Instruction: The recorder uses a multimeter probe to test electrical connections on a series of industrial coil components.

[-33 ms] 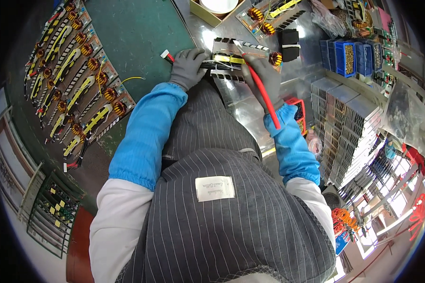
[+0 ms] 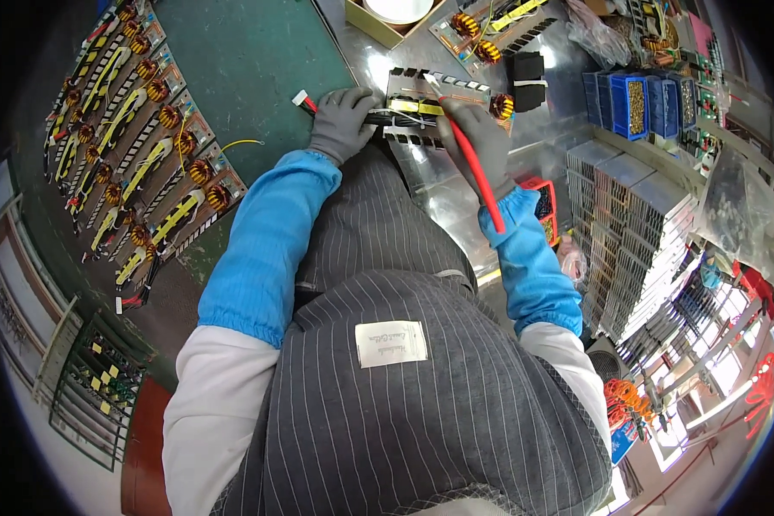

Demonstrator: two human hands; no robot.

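Observation:
My left hand (image 2: 342,125), in a grey glove, has fingers curled on black cables (image 2: 377,117) at the left end of a circuit board (image 2: 439,90); a red-and-black lead with a white connector (image 2: 303,101) sticks out beside it. My right hand (image 2: 482,146), also gloved, is closed on a long red-handled tool (image 2: 477,168), its pale tip over the board. The board carries rows of black heat sinks, a yellow-wrapped component (image 2: 417,106) and a copper coil (image 2: 500,107) at its right end. Under the fingers, the exact contact is hidden.
Rows of similar boards (image 2: 129,138) lie on the green mat (image 2: 267,52) at left. Another board (image 2: 482,39), a box (image 2: 357,17), black pads (image 2: 527,82), blue parts bins (image 2: 615,107), a red bin (image 2: 549,215) and stacked metal pieces (image 2: 619,224) are around the bench.
My right hand and the red tool have shifted very slightly leftward at the handle end. My left hand and the board look the same.

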